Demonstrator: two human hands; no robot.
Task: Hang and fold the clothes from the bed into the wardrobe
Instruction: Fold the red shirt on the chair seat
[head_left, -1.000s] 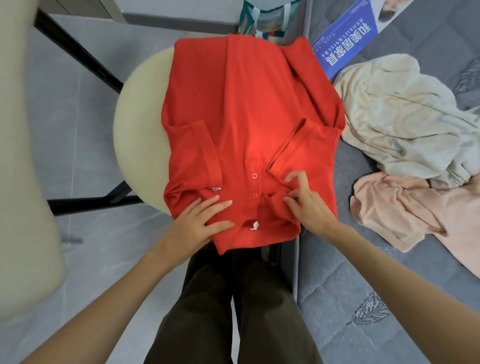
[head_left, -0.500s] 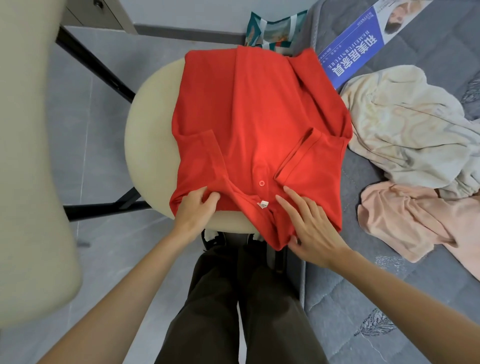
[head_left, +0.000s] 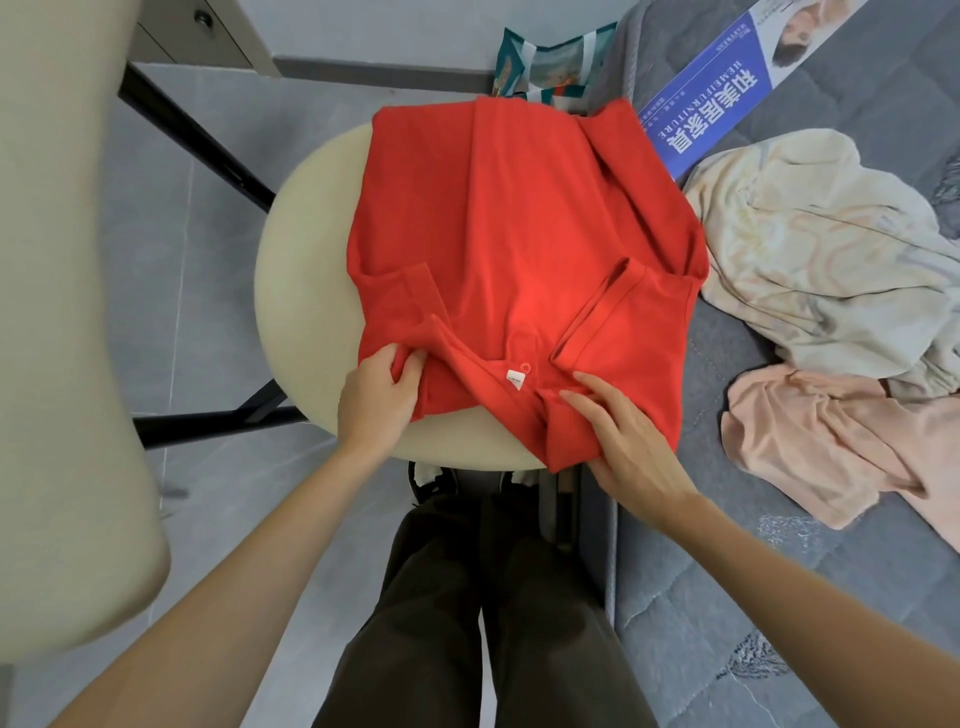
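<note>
A red polo shirt (head_left: 519, 249) lies partly folded on a round cream stool (head_left: 306, 291), sleeves turned in, collar and white label toward me. My left hand (head_left: 376, 397) pinches the near left shoulder fold of the shirt. My right hand (head_left: 623, 441) lies on the near right part by the collar, fingers straight, thumb tucked under the hanging edge. On the grey bed (head_left: 727, 597) to the right lie a crumpled cream garment (head_left: 821, 260) and a pink garment (head_left: 831, 441).
A blue and white printed sheet (head_left: 727, 88) lies at the bed's far end. A teal patterned bag (head_left: 545, 67) stands behind the stool. A cream chair back (head_left: 67, 312) fills the left. Black frame legs (head_left: 197, 150) cross the grey tiled floor.
My left hand went from lying flat on the shirt to pinching its near left fold. My right hand slid down to the near right edge. The collar area has shifted toward me.
</note>
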